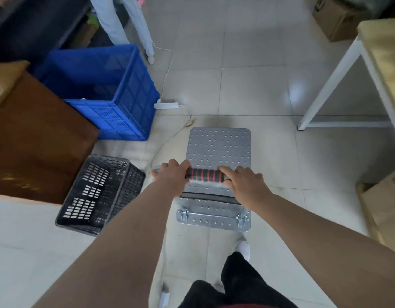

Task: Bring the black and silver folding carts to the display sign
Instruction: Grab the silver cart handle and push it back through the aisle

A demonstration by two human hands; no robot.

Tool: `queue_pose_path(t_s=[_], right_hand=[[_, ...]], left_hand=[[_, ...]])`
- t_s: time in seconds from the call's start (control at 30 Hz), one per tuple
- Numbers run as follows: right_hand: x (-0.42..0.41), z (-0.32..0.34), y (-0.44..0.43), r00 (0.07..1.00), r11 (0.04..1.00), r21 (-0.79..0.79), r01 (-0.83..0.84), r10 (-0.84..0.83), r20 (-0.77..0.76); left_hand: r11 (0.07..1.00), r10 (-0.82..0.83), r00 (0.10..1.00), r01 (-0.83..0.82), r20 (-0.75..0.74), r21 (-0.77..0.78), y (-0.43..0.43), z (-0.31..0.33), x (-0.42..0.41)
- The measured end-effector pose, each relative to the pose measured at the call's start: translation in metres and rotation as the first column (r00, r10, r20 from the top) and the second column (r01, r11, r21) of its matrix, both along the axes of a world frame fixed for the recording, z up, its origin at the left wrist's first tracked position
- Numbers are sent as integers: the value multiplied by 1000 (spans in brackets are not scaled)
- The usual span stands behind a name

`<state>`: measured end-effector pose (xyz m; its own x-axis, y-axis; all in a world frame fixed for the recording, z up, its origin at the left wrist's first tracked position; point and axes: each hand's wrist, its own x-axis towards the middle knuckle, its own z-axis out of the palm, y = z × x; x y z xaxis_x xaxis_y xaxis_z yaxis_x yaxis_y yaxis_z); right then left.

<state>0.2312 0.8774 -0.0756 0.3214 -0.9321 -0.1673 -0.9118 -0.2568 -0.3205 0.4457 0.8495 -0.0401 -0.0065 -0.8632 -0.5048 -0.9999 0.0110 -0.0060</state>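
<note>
A silver folding cart (218, 147) with a studded metal deck stands on the tiled floor in front of me. Its handle (205, 174) has a black grip with red rings. My left hand (172, 172) grips the left end of the handle. My right hand (243, 183) grips the right end. Both arms reach forward over the cart's near end. No black cart and no display sign are in view.
A black plastic basket (96, 194) lies tilted left of the cart. Behind it stand a brown cabinet (36, 138) and a blue crate (107, 90). A white power strip (166, 105) and its cable lie on the floor. A white-legged table (339, 70) and cardboard boxes (385, 207) are at right. Another person's legs (130, 23) stand at the back.
</note>
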Motion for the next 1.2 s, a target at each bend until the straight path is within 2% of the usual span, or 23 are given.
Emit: queue_pose_path(t_s=[0.23,0.5,0.93,1.2], right_hand=[[-18,6,-65,999,998,41,39,-39,1],[-28,11,-146,994,995,66,72,-67,-82],[9,13,-329,967,965,74,251,-246,-69],[14,10,-430,967,959,123,254,-251,-37]], left_hand=[[1000,4,1000,-3,-28,20,-63,2,-21],[999,-28,998,30,-63,31,-147,1,-33],[989,-140,989,138,-40,-45,-354,-5,-6],[979,-189,981,185,-37,-85,-461,-8,2]])
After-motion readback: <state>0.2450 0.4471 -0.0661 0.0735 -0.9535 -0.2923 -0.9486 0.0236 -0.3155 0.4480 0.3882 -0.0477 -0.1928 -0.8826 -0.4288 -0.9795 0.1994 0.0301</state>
